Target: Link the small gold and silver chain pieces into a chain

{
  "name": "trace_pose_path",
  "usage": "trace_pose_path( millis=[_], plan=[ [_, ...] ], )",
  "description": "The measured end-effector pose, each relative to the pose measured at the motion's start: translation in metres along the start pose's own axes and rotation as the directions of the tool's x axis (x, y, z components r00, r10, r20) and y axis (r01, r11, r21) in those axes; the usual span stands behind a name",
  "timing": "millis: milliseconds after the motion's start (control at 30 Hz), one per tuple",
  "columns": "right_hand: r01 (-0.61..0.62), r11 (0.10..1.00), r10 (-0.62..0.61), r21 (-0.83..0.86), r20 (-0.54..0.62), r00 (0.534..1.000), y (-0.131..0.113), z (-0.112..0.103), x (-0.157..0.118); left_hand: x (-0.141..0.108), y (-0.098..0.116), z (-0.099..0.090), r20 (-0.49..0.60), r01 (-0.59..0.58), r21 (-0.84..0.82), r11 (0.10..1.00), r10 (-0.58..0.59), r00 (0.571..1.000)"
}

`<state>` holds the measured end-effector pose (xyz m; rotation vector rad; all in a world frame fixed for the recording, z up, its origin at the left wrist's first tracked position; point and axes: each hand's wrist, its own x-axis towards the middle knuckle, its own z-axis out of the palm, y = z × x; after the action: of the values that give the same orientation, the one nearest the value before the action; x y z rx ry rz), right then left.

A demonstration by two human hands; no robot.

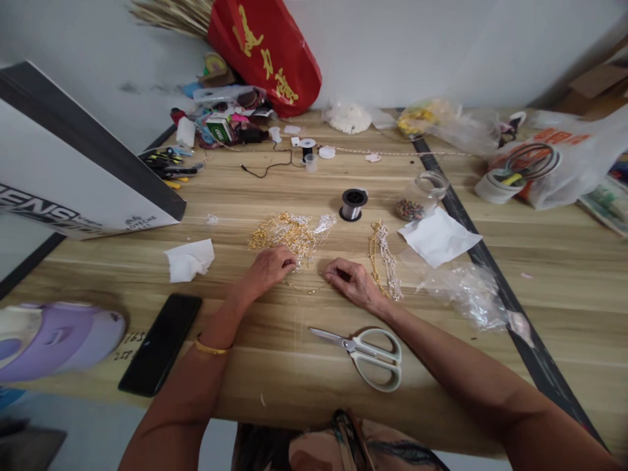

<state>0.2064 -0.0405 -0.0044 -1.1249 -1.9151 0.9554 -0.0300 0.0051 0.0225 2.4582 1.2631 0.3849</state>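
A thin gold-coloured chain (308, 290) sags in a shallow curve on the wooden table between my two hands. My left hand (271, 268) is closed with its fingertips pinched at the chain's left end, against the near side of a pile of gold and silver chains (282, 232). At the chain's right end, my right hand (354, 281) is curled shut, thumb and finger together. The exact grip points are too small to make out. Gold and silver chains (385, 261) lie in strands just beyond my right wrist. Scissors (366, 353) with pale handles rest nearer my body, blades pointing left.
A wire spool (353, 204) stands behind the hands. Farther right are a glass jar (422, 196) of beads, white paper (440, 237) and clear plastic bags (464, 294). To the left lie a tissue (190, 260), a black phone (161, 343) and a large box (83, 163).
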Motion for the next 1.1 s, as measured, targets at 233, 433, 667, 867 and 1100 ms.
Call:
trace_pose_path(
  millis=[233, 433, 667, 867, 1100],
  plan=[
    [0.0, 1.0, 0.0, -0.006, 0.001, 1.0, 0.0, 0.0, 0.0, 0.002, -0.009, 0.002, -0.048, 0.021, -0.122, 0.992, -0.027, 0.999],
    [-0.011, 1.0, 0.011, 0.0, -0.006, 1.0, -0.001, 0.0, 0.0, 0.003, -0.012, 0.003, -0.053, 0.094, -0.367, 0.926, -0.122, 0.991],
    [-0.013, 1.0, 0.013, 0.012, -0.006, 1.0, -0.002, 0.0, 0.0, 0.004, -0.012, 0.002, -0.082, 0.146, -0.463, 0.874, -0.206, 0.975],
    [-0.012, 1.0, 0.012, 0.02, -0.009, 1.0, -0.003, 0.0, 0.0, 0.005, -0.016, 0.004, -0.095, 0.105, -0.532, 0.84, -0.182, 0.979],
    [-0.017, 1.0, 0.017, 0.011, 0.002, 1.0, -0.003, -0.001, 0.0, 0.006, -0.012, 0.003, -0.029, 0.16, -0.685, 0.711, -0.246, 0.969]
  ],
)
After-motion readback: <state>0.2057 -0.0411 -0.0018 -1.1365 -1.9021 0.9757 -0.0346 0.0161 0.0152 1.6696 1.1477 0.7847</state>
